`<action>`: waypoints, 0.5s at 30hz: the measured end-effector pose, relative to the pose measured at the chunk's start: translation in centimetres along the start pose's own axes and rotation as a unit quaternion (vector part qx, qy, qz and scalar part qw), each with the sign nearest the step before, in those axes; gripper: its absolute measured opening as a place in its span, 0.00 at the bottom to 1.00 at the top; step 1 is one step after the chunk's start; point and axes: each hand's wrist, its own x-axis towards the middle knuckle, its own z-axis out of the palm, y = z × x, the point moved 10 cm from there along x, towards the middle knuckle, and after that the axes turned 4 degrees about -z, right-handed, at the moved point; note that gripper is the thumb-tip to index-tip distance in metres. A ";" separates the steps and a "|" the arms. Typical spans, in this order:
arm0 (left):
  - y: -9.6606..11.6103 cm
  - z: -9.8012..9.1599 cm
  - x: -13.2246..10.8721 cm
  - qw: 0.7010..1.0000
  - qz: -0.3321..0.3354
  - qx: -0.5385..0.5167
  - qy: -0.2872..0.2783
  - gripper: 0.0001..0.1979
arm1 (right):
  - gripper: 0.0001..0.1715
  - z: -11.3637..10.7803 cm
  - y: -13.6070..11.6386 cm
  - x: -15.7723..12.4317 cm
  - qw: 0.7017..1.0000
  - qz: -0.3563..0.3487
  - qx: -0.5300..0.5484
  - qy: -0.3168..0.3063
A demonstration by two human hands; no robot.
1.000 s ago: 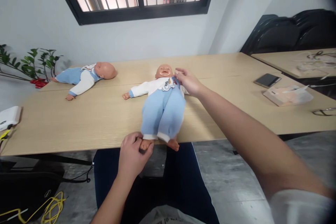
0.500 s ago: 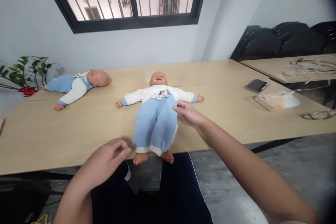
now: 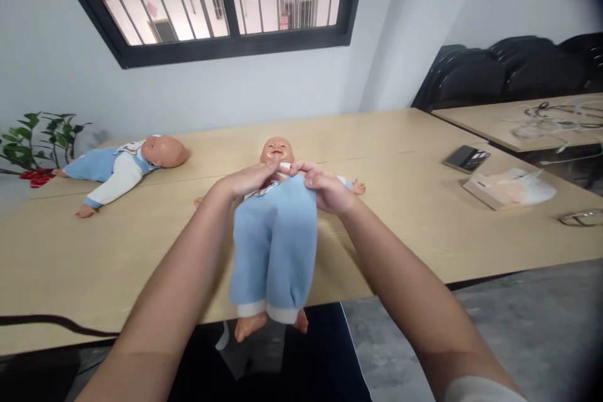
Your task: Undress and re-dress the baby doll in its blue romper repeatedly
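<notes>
A baby doll (image 3: 277,149) in blue trousers (image 3: 273,235) and a white top lies on its back, head away from me, feet past the near table edge. My left hand (image 3: 249,181) reaches over its chest, fingertips closed at the clothing by the neckline. Beside it, my right hand (image 3: 327,188) pinches the upper edge of the blue trousers, raised at the doll's chest. The two hands almost meet below the doll's chin and cover most of the white top. What exactly the left fingertips hold is partly hidden.
On the left, a second doll (image 3: 115,166) lies near a potted plant (image 3: 42,135). To the right are a phone (image 3: 466,158), a tissue box (image 3: 494,191) and glasses (image 3: 580,218). White cables (image 3: 556,119) lie on another table; stacked black chairs (image 3: 475,78) stand behind.
My left hand has moved from beside the doll's feet up to its chest. My right hand has shifted up toward the neckline, and the trousers' upper edge has been pulled higher.
</notes>
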 end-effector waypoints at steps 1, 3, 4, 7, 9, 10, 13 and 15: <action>-0.3 0.7 0.6 0.999 -0.022 -0.010 -0.040 0.42 | 0.21 -0.5 -0.2 -0.1 1.000 -0.009 -0.007 0.010; -0.3 1.5 1.2 0.995 -0.033 -0.045 -0.082 0.40 | 0.20 -1.4 -0.5 -0.6 0.999 -0.024 -0.028 0.030; 0.0 1.7 1.4 0.994 -0.021 -0.058 -0.092 0.38 | 0.20 -1.7 -0.7 -0.9 0.998 -0.029 -0.041 0.039; 0.4 2.1 2.0 0.989 0.007 -0.093 -0.115 0.34 | 0.22 -2.2 -1.1 -1.7 0.995 -0.035 -0.079 0.056; 0.1 2.0 2.7 0.988 -0.002 -0.107 -0.111 0.32 | 0.24 -2.1 -1.1 -2.0 0.994 -0.028 -0.095 0.050; -0.1 1.9 3.0 0.989 -0.007 -0.099 -0.110 0.31 | 0.24 -2.0 -1.0 -2.1 0.994 -0.022 -0.102 0.040; 0.1 2.1 3.6 0.991 0.004 0.015 -0.135 0.29 | 0.24 -1.3 -0.4 -2.1 0.989 -0.007 -0.147 0.000; -0.1 2.1 3.3 0.979 -0.002 0.126 -0.158 0.30 | 0.23 -1.1 -0.2 -2.0 0.975 -0.006 -0.222 -0.014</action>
